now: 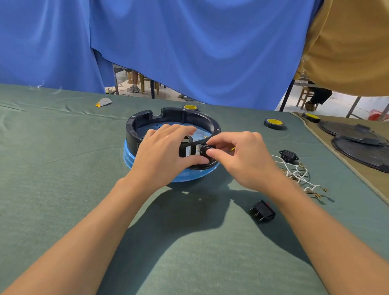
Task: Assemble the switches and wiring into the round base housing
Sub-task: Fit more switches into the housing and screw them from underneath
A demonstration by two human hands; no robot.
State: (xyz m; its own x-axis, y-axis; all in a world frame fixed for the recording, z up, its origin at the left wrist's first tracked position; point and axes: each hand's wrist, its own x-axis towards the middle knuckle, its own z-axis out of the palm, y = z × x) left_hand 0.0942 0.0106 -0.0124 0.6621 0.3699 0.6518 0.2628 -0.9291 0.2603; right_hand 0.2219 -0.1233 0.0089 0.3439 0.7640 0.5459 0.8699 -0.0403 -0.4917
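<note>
Steadying the round base housing [134,132] near the middle of the green surface [54,166], our left grip [164,151] clasps its near wall, fingers curled over the rim and thumb against the outside. Our right grip [241,158] pinches a small black switch [204,149] between thumb and forefinger, right at a cutout in that wall. We judge the switch light, stiff and a little slick, best held by its side faces; the housing looks like rigid plastic, fit to be braced by the rim. A second switch [262,211] lies near our right forearm. The white wires [298,175] lie tangled further right beside a black socket [288,156]; they should be limp, best lifted near a terminal.
</note>
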